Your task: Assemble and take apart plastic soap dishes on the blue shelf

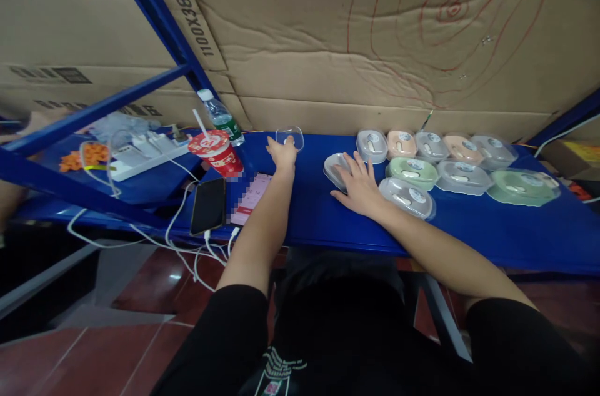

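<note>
My left hand [282, 155] is at a small clear plastic dish [296, 131] near the back of the blue table. Its thumb stands apart from the fingers, whose tips reach into the dish; something small and white shows there. My right hand [360, 187] lies with fingers spread, the fingertips touching the edge of a grey lidded plastic box [332, 172]. Beside that hand sits another grey box [409, 196] with a clear lid and a round label. No object shows gripped in either hand.
Several lidded boxes in grey, peach [402, 143] and green [522, 187] stand on the right. On the left are a red drink cup [220, 155], a water bottle [220, 118], a black phone [209, 205], a lit phone [250, 199], white cables and a power strip [150, 158]. Cardboard [304, 27] backs the table.
</note>
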{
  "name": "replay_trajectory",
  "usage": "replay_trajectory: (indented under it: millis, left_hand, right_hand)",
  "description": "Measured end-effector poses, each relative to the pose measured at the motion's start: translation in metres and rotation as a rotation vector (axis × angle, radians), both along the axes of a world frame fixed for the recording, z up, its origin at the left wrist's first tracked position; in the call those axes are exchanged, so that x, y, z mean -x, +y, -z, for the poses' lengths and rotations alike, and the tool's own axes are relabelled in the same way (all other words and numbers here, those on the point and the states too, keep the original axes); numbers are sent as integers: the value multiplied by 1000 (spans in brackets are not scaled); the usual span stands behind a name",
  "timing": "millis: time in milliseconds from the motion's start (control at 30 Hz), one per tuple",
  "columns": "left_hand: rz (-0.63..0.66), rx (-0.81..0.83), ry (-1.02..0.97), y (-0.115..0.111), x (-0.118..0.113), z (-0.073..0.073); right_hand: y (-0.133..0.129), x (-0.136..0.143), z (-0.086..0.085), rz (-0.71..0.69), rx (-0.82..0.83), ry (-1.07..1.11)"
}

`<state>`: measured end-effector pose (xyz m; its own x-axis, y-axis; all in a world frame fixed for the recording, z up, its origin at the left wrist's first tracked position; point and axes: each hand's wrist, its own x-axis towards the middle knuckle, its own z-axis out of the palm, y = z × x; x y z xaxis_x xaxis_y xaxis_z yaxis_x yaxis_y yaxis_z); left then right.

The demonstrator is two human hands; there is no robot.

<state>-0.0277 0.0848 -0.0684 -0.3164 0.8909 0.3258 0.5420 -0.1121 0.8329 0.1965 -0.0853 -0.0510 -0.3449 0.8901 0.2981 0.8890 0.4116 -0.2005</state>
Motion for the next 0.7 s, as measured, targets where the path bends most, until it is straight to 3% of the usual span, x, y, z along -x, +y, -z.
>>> replay_trajectory:
  millis: [100, 167, 267, 400, 533, 700]
  left_hand:
    - [-216, 35, -161, -4, -3, -6]
    - [-261, -9, -168, -9, -8, -10]
    - [-90, -61, -54, -20, -17, -14]
    - [128, 60, 269, -36, -29, -17]
    - [131, 253, 483, -46, -33, -17]
    - [52, 222, 542, -49, -25, -15]
  right_hand:
    - [1, -1, 2, 19, 47, -20]
    - [1, -2, 2, 10, 73, -23]
    - [2, -2, 1, -10, 75, 16]
    - [2, 0, -3, 14, 48, 119]
    - [4, -1, -6, 63, 25, 222]
    - [12, -6, -1, 44, -36, 398]
